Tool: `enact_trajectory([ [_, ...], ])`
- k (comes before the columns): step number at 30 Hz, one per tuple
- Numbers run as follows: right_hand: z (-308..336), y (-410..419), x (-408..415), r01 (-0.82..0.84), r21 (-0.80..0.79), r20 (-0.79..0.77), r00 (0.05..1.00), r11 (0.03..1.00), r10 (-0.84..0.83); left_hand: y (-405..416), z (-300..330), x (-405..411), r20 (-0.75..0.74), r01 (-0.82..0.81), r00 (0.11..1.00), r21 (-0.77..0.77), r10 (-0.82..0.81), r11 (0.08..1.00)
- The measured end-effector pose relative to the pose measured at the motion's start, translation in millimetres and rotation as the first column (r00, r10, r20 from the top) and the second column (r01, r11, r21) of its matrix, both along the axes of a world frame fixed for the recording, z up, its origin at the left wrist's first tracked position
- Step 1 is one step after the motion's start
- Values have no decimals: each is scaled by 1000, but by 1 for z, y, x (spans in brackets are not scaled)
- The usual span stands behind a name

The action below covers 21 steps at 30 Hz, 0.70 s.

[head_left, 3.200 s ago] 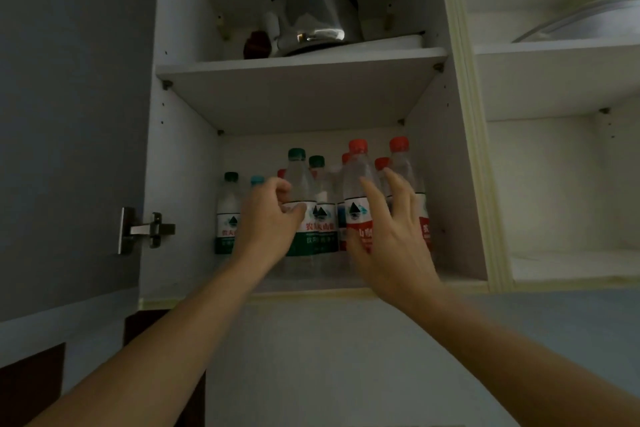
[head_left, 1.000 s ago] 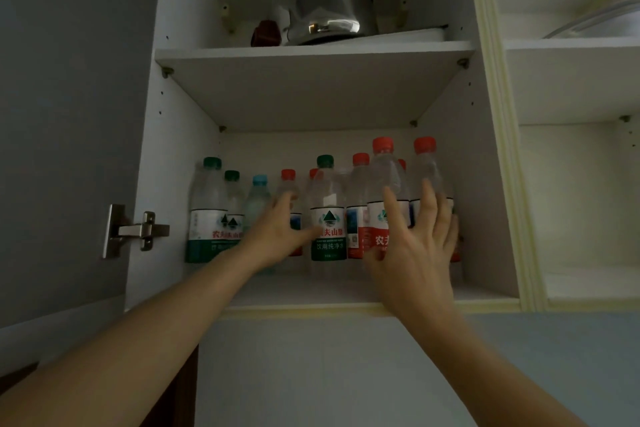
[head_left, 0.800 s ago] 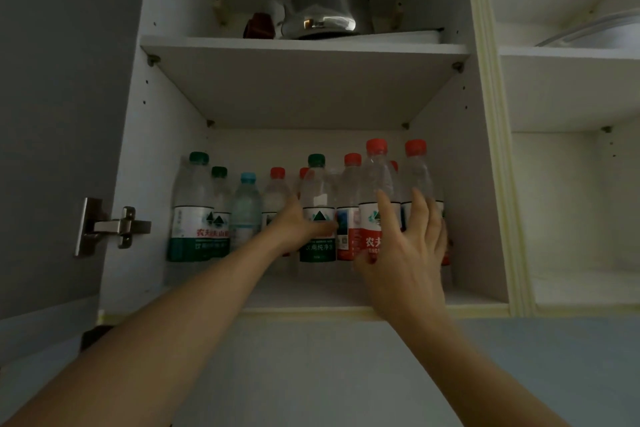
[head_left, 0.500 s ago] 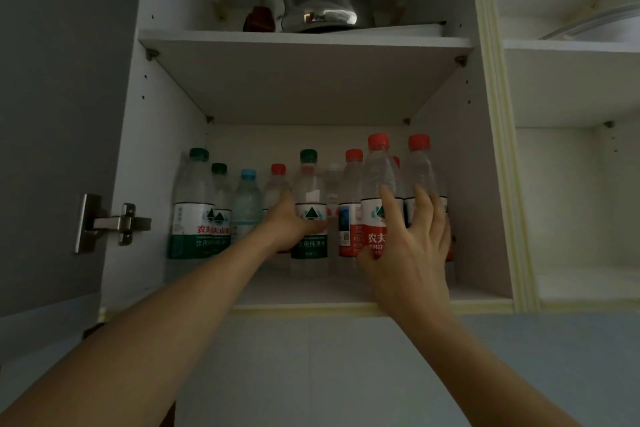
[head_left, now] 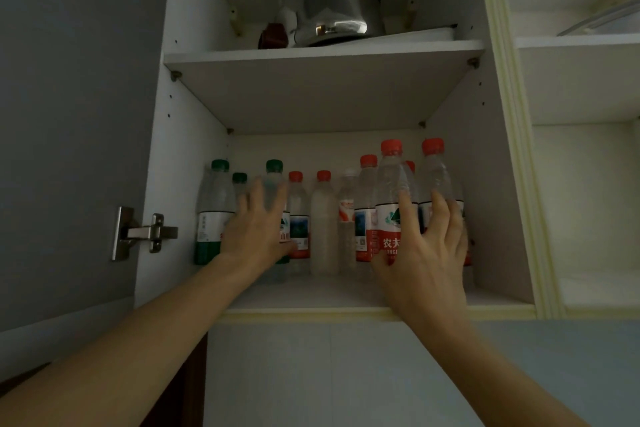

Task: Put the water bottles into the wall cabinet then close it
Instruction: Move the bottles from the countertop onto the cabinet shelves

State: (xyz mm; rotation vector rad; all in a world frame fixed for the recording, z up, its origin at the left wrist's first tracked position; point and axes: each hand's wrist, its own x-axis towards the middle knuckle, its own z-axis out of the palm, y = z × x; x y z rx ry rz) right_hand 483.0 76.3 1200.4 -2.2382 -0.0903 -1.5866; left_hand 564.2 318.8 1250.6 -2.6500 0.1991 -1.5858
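pushing the bottles (head_left: 323,222) back on the lower shelf (head_left: 322,293) of the cabinet (head_left: 491,184), both hands work with spread, straight fingers and grasp nothing. the left hand (head_left: 258,227) presses flat on the green-capped ones, the right hand (head_left: 427,253) on the two red-capped ones in front, probably so the door (head_left: 69,114) can close freely. half a second ago the left hand was more in the middle; now it is further left, and a cloudy bottle (head_left: 324,218) shows there.
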Motion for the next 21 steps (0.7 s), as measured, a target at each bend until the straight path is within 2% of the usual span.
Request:
enact_trajectory([
  [3,0,1,0,3,1,-1,1000,1000,-3,3,5,2,-39,-103,992,274,118,956],
  [5,-1,1,0,3,4,3,1000,1000,-3,9,8,5,-14,-208,970,475,243,855],
  [7,-1,0,0,-2,1,-1,1000,1000,2,16,8,9,6,-257,951,569,309,781],
  [11,-3,-1,1,-9,-4,15,1000,1000,9,23,8,13,0,-296,931,587,365,753],
  [21,-2,-3,2,-4,-16,-12,1000,1000,4,35,6,5,-49,-332,900,569,434,752],
])
